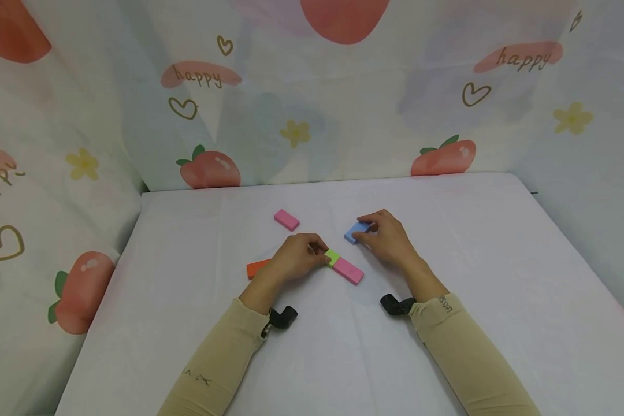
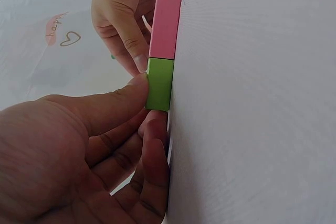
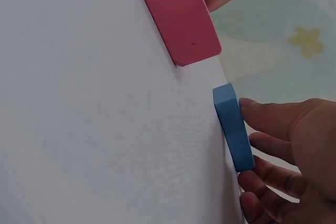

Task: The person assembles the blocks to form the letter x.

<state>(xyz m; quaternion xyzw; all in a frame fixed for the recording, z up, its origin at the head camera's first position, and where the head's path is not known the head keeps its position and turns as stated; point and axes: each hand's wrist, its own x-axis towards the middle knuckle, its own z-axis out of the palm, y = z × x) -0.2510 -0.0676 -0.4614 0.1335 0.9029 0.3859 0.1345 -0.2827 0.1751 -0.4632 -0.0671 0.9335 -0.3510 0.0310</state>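
Note:
My left hand (image 1: 300, 255) pinches a green block (image 2: 159, 84), thumb on one side and curled fingers at its end. The green block lies end to end with a pink block (image 1: 348, 271), making one straight row on the white cloth. To the right and a little farther back, my right hand (image 1: 387, 236) grips a blue block (image 3: 234, 129) between thumb and fingertips, close over the cloth. An orange block (image 1: 257, 268) shows beside the left wrist, partly hidden by that hand.
Another pink block (image 1: 286, 219) lies by itself farther back. White cloth (image 1: 499, 260) covers the table, and a printed curtain (image 1: 333, 104) hangs behind and along its sides. Each wrist carries a small black camera (image 1: 283, 317), low over the cloth.

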